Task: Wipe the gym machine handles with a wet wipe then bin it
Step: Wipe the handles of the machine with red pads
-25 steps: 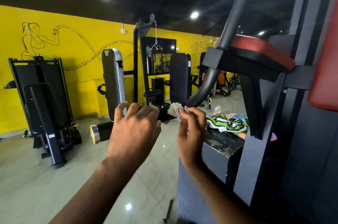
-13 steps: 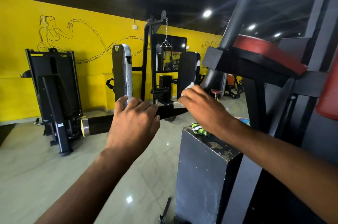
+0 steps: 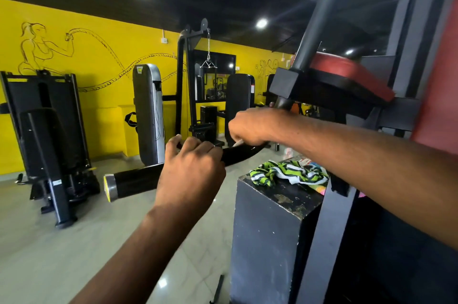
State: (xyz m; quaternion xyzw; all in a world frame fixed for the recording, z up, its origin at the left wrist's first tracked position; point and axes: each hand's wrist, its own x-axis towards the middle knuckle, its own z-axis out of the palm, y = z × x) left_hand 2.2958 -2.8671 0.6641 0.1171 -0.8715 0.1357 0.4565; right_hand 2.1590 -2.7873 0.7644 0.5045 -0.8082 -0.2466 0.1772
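Black tubular machine handle (image 3: 138,181): curved and glossy, with a silver ring and a yellow face capping its free end. It runs from lower left up to the right and passes under the bracket of the red padded rest (image 3: 347,73). The stretch between the two hands shines.

White wet wipe (image 3: 237,143): only a thin sliver shows, sticking out beneath the right hand (image 3: 250,127); the rest is buried in the fist. The fingers of that hand are curled tight round the wipe, pressing it down on the handle's upper curve.

Left hand (image 3: 192,167): lower on the bar, just beside the right. Fingers are curled over the top of the tube, thumb out to the left, gripping it.

Green, white and black striped cloth (image 3: 285,174): crumpled on top of the scuffed dark metal box (image 3: 267,241), under the right forearm.

Against earlier:
- A second ago the right hand held the wipe up off the bar, a crumpled wad in plain view.
- Half a second ago it was on the bar high up by the bracket.
- Now it sits further down the tube, closer to the left hand, with the wipe nearly hidden.
- The left hand keeps its place on the bar.
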